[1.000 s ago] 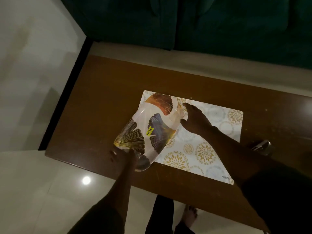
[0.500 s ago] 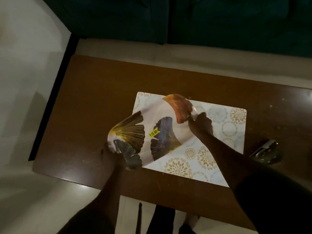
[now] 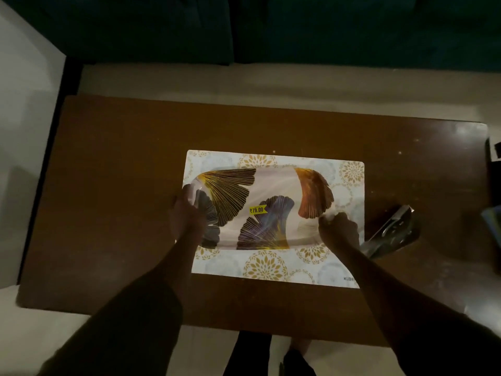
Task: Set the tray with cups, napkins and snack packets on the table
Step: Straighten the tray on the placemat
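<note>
A white oblong tray [image 3: 273, 185] printed with gold, purple and orange fan leaves and a yellow price sticker lies flat on a patterned placemat [image 3: 273, 270] in the middle of a brown wooden table [image 3: 122, 164]. My left hand [image 3: 187, 215] grips the tray's left end. My right hand [image 3: 339, 229] grips its right end near the front corner. The tray holds nothing. No cups, napkins or snack packets are in view.
A shiny foil-like packet or metal object [image 3: 393, 232] lies on the table just right of the placemat. Dark objects [image 3: 493, 213] sit at the table's right edge. A dark green sofa [image 3: 271, 28] stands behind the table. My legs show below the near edge.
The tray was tilted and angled over the mat's left part; both hands have turned it and laid it flat, lengthwise along the placemat. The camera has shifted closer and to the right.
</note>
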`<state>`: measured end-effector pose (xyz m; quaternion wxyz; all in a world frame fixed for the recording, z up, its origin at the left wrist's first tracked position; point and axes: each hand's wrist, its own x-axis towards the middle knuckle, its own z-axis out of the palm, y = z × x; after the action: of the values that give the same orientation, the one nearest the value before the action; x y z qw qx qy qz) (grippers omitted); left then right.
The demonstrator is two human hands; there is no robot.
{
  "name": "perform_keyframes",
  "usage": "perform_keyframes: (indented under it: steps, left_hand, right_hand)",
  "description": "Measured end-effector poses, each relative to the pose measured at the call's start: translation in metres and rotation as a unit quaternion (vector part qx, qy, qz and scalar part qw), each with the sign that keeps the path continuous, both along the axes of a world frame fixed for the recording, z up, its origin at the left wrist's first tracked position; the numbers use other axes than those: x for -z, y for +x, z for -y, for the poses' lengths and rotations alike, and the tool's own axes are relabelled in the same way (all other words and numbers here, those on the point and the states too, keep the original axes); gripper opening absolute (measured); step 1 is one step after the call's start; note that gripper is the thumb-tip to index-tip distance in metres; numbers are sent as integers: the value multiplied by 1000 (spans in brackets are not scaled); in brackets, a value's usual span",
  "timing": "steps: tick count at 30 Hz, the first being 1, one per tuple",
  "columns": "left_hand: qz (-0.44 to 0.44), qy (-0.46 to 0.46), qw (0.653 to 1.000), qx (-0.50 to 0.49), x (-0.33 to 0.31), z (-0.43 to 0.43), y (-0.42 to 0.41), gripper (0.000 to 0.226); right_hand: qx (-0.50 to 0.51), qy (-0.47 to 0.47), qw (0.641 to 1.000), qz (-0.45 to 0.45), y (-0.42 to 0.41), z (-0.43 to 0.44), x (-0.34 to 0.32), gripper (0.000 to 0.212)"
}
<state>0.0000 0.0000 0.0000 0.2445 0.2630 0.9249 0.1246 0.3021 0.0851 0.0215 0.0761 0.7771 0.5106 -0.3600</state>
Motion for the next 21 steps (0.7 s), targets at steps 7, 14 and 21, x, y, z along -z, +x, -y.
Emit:
perform_keyframes:
  steps: [7, 14, 21]
  left_hand:
    - [-52, 31, 998, -7, -14, -14, 18, 49]
    - [-108, 55, 976, 181, -25, -32, 68, 58]
    - [20, 136, 956, 260, -31, -59, 136, 55]
  right_hand:
    - [-60, 119, 991, -21, -8, -8, -16, 49]
    - [-142, 231, 958, -91, -15, -30, -33, 42]
    - [-124, 358, 925, -31, 37, -62, -58, 36]
